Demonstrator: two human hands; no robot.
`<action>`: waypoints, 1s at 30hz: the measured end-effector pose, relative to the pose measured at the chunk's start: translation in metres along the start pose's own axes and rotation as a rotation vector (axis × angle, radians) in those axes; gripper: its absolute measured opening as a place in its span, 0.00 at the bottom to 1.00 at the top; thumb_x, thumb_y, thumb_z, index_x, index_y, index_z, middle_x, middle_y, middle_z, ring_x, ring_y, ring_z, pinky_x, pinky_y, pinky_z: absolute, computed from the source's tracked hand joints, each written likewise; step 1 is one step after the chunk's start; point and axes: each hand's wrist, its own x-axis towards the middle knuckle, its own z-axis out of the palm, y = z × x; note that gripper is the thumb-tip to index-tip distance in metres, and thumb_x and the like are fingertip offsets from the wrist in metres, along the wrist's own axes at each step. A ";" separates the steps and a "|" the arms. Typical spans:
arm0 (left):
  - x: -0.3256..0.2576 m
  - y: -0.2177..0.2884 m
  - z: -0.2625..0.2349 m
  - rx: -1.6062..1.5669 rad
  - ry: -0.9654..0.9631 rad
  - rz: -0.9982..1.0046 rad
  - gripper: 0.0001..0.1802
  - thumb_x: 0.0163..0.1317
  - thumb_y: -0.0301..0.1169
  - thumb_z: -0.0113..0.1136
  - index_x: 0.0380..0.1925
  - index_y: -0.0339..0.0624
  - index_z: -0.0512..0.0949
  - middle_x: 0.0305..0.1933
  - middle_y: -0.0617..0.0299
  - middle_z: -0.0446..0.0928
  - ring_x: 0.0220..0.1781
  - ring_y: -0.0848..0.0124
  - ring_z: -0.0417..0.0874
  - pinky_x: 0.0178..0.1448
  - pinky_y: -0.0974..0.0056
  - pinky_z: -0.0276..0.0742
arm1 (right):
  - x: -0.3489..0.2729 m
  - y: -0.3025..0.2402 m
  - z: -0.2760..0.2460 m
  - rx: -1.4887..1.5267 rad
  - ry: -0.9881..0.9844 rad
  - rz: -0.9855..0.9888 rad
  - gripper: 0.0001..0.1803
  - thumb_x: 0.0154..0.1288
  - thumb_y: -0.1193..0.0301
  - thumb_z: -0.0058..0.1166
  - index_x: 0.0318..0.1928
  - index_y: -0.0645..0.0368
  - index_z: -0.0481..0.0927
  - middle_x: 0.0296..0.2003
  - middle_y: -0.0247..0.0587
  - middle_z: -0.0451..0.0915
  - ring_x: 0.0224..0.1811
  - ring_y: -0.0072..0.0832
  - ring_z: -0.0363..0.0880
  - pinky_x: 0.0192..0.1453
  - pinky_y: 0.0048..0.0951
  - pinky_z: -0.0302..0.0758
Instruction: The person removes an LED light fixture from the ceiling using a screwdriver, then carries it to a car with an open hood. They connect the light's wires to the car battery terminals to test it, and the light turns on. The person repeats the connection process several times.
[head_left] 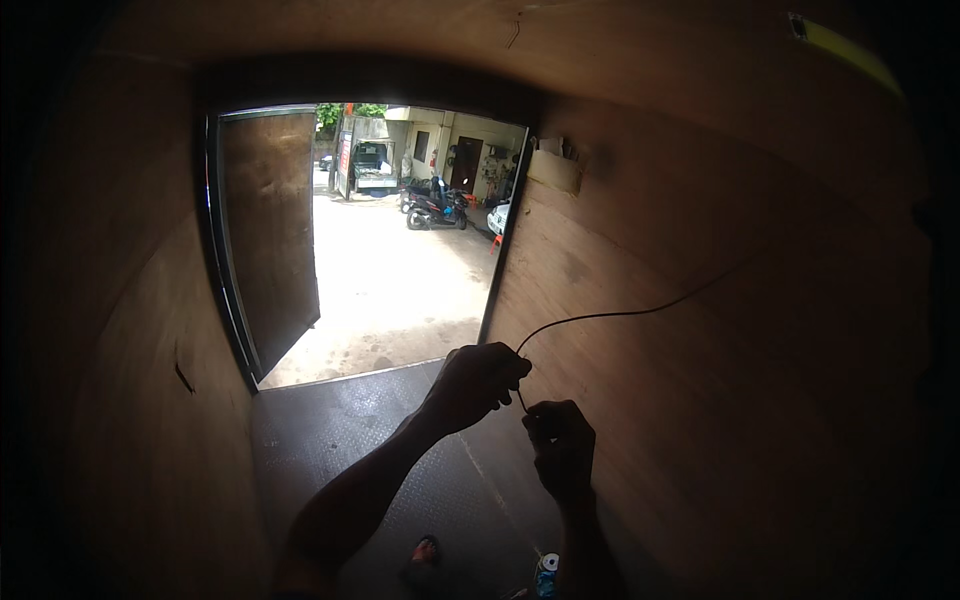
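Plywood wall point(650, 230), right side, brown, dim. Floor point(320, 430), tread-patterned metal. Bright yard point(400, 270), beyond doorway. Door point(270, 230), dark, swung open at left. Motorcycle point(437, 208), parked outside. Left hand point(482, 375), fingers curled in, apparently closed on cable. Right hand point(562, 435), just below and rightward, thumb and forefinger pinched on same cable; finer grip detail lost in silhouette. Cable point(620, 314), thin, dark, spanning both hands, then arching rightward into shadow. Possible faults: kinking, from too sharp a bend between hands; slipping, from narrow pinches; misjudged placement, from backlight.
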 end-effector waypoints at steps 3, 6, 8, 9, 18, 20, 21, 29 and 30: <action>0.045 -0.011 -0.026 0.054 0.005 0.116 0.12 0.76 0.34 0.58 0.45 0.37 0.85 0.35 0.61 0.85 0.32 0.75 0.88 0.35 0.69 0.84 | 0.042 0.026 0.043 -0.022 0.097 -0.082 0.05 0.67 0.81 0.62 0.42 0.62 0.83 0.36 0.38 0.81 0.34 0.24 0.84 0.39 0.26 0.80; 0.111 -0.030 -0.043 0.050 -0.030 0.371 0.10 0.74 0.32 0.61 0.45 0.37 0.85 0.35 0.61 0.86 0.34 0.75 0.88 0.34 0.70 0.84 | 0.093 0.054 0.073 -0.060 0.174 -0.176 0.02 0.71 0.79 0.57 0.42 0.63 0.82 0.38 0.39 0.80 0.35 0.25 0.83 0.38 0.28 0.80; 0.153 -0.041 -0.050 0.078 -0.030 0.503 0.11 0.65 0.31 0.70 0.45 0.39 0.84 0.38 0.57 0.85 0.38 0.67 0.89 0.41 0.61 0.85 | 0.131 0.063 0.095 0.318 0.185 0.013 0.06 0.74 0.74 0.54 0.41 0.64 0.81 0.38 0.38 0.79 0.35 0.25 0.81 0.35 0.30 0.79; 0.168 -0.048 -0.055 0.106 -0.071 0.507 0.10 0.64 0.29 0.70 0.44 0.39 0.84 0.38 0.57 0.85 0.40 0.64 0.89 0.43 0.59 0.85 | 0.148 0.065 0.100 0.211 0.167 0.009 0.08 0.75 0.71 0.53 0.41 0.64 0.81 0.37 0.37 0.80 0.34 0.25 0.81 0.37 0.29 0.77; 0.266 -0.047 -0.130 0.352 0.018 0.864 0.11 0.61 0.19 0.63 0.44 0.38 0.81 0.44 0.53 0.80 0.46 0.57 0.86 0.50 0.58 0.84 | 0.283 0.070 0.174 0.398 0.332 -0.141 0.08 0.77 0.72 0.52 0.40 0.63 0.80 0.32 0.31 0.77 0.33 0.16 0.73 0.36 0.22 0.68; 0.287 -0.035 -0.137 0.301 0.045 0.911 0.12 0.59 0.20 0.64 0.44 0.39 0.81 0.45 0.53 0.81 0.49 0.55 0.85 0.51 0.59 0.84 | 0.308 0.068 0.176 0.444 0.422 -0.190 0.10 0.76 0.70 0.54 0.38 0.63 0.81 0.30 0.30 0.76 0.28 0.15 0.71 0.31 0.22 0.65; 0.300 -0.028 -0.139 0.359 0.087 0.972 0.15 0.55 0.23 0.67 0.44 0.44 0.84 0.46 0.58 0.83 0.48 0.60 0.87 0.50 0.59 0.85 | 0.317 0.066 0.172 0.447 0.371 -0.176 0.10 0.77 0.68 0.54 0.38 0.62 0.81 0.29 0.29 0.76 0.26 0.13 0.68 0.29 0.21 0.62; 0.367 0.015 -0.146 -0.017 -0.206 0.940 0.08 0.70 0.24 0.62 0.47 0.37 0.84 0.38 0.58 0.87 0.38 0.70 0.91 0.44 0.65 0.86 | 0.375 0.019 0.144 0.785 0.373 -0.067 0.11 0.76 0.63 0.60 0.41 0.58 0.82 0.30 0.30 0.77 0.26 0.14 0.72 0.26 0.21 0.71; 0.377 0.020 -0.150 -0.019 -0.248 0.929 0.07 0.71 0.25 0.62 0.45 0.37 0.83 0.39 0.58 0.87 0.40 0.70 0.91 0.46 0.64 0.85 | 0.384 0.011 0.141 0.743 0.391 -0.063 0.11 0.75 0.64 0.60 0.41 0.58 0.82 0.30 0.31 0.77 0.27 0.14 0.73 0.27 0.24 0.75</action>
